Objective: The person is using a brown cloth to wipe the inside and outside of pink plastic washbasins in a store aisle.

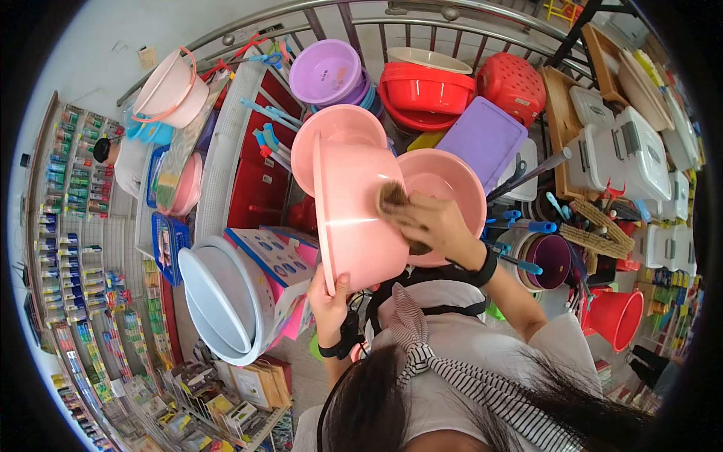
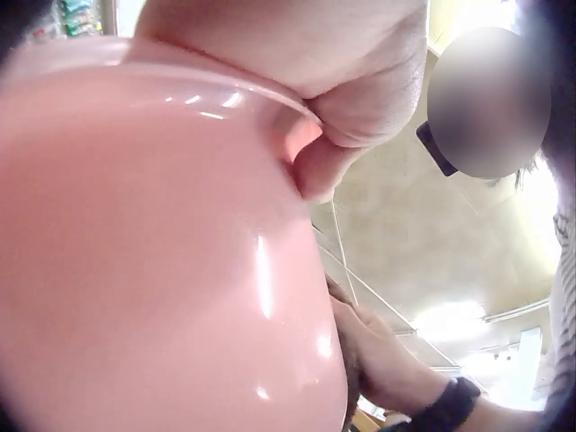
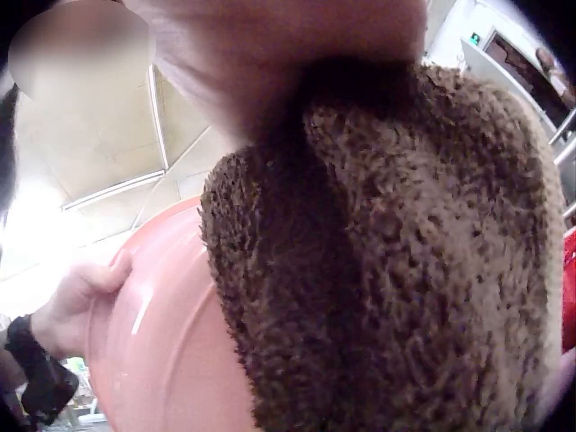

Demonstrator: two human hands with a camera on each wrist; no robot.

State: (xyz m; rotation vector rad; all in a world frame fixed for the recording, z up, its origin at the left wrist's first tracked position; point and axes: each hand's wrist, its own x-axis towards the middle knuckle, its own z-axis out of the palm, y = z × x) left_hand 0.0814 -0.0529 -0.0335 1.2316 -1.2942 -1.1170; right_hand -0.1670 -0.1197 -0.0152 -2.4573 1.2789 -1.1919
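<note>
A pink plastic basin (image 1: 358, 226) is held up on its side in front of the person's chest, its rim to the left. My left hand (image 1: 329, 307) grips the rim at the near end, the thumb on the outer side in the left wrist view. A brown fluffy cloth (image 1: 392, 199) is in my right hand (image 1: 444, 232), which holds it against the basin's outside near the base. In the right wrist view the cloth (image 3: 432, 261) hangs in thick folds below the palm and hides part of the basin (image 3: 171, 333).
Right behind stand more pink basins (image 1: 452, 175). Purple basins (image 1: 325, 71), red basins (image 1: 425, 90) and a purple lid (image 1: 482, 139) are farther back. Pale blue tubs (image 1: 218, 301) stand at left, mop and brush handles (image 1: 538, 226) at right. Goods racks line the left wall.
</note>
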